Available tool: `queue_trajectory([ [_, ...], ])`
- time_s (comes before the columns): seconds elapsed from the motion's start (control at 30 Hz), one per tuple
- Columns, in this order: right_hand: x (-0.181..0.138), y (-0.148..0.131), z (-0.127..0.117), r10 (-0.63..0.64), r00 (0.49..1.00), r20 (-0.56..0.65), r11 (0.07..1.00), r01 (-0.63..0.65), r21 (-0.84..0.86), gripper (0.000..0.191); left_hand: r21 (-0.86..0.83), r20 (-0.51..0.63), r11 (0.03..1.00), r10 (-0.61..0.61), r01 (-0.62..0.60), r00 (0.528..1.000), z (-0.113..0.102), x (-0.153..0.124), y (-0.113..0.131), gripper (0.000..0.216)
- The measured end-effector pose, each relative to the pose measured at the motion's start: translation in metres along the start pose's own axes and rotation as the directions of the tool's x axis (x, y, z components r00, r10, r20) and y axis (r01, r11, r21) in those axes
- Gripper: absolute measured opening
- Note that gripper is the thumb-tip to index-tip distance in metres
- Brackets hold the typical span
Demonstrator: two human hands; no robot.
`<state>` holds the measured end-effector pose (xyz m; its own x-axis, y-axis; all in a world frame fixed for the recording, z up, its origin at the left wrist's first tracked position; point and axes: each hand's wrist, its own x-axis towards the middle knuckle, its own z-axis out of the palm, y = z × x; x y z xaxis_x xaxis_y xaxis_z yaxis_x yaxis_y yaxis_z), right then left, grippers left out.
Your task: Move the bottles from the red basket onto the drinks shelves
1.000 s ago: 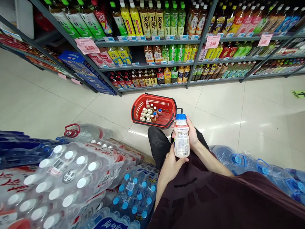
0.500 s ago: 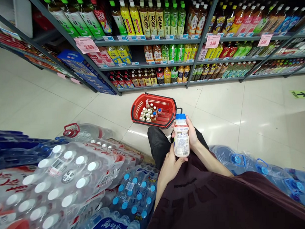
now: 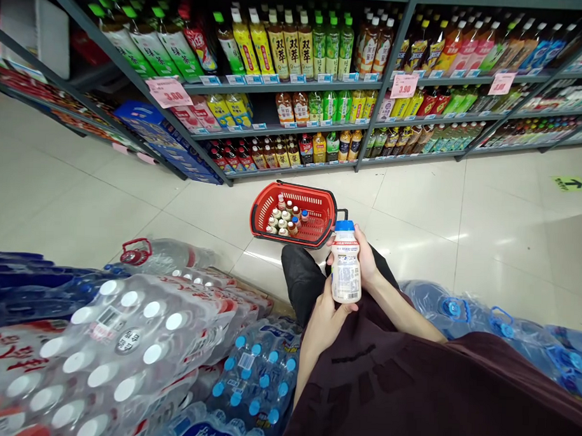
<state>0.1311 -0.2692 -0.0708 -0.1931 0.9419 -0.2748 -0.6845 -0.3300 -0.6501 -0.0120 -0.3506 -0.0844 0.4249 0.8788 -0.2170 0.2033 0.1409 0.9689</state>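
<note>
A white plastic drink bottle [image 3: 346, 267] with a blue cap and a red band is held upright in front of my lap, its printed back and barcode facing me. My left hand [image 3: 329, 313] grips it low, with the thumb along the bottom edge. Around the upper right side wraps my right hand [image 3: 366, 257], its far fingers partly hidden behind the bottle. Just beyond, on the floor, a red shopping basket [image 3: 321, 199] with black handles contains several small bottles [image 3: 285, 215] with white, brown and blue caps.
Shelves of bottled drinks [image 3: 290, 46] run across the far side. Shrink-wrapped water packs [image 3: 124, 339] are stacked at my left, blue-capped packs [image 3: 254, 369] near my left arm. Large water jugs [image 3: 453, 306] stand at right. A floor arrow sign [image 3: 569, 184] lies far right.
The view has tipped up slightly, so the shelves and basket sit a little lower in it. Both hands keep hold of the bottle with almost no movement.
</note>
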Motion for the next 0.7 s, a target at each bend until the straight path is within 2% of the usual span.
queue_trajectory([
  [0.23,0.001,-0.001,0.001,-0.086,0.993,-0.082,0.991,0.094,0.097,0.049,-0.013,-0.074,0.998,0.053,-0.054,0.996,0.0,0.0,-0.003,0.072],
  [0.33,0.002,0.002,0.0,-0.125,0.983,-0.132,0.979,0.143,0.143,0.047,0.002,-0.138,1.0,0.004,-0.004,0.99,0.002,0.002,-0.001,0.074],
  [0.4,0.002,0.004,-0.001,-0.148,0.976,-0.159,0.972,0.174,0.161,0.045,0.084,-0.208,0.996,-0.008,0.026,0.978,0.004,0.003,-0.002,0.079],
  [0.57,0.001,0.008,-0.001,-0.149,0.974,-0.172,0.96,0.184,0.211,0.043,0.325,-0.328,0.945,0.147,-0.035,0.933,0.006,0.003,-0.007,0.078],
  [0.7,0.001,0.004,0.002,-0.115,0.98,-0.161,0.956,0.153,0.251,0.041,0.463,-0.337,0.877,0.304,-0.124,0.891,0.004,0.003,-0.012,0.083],
])
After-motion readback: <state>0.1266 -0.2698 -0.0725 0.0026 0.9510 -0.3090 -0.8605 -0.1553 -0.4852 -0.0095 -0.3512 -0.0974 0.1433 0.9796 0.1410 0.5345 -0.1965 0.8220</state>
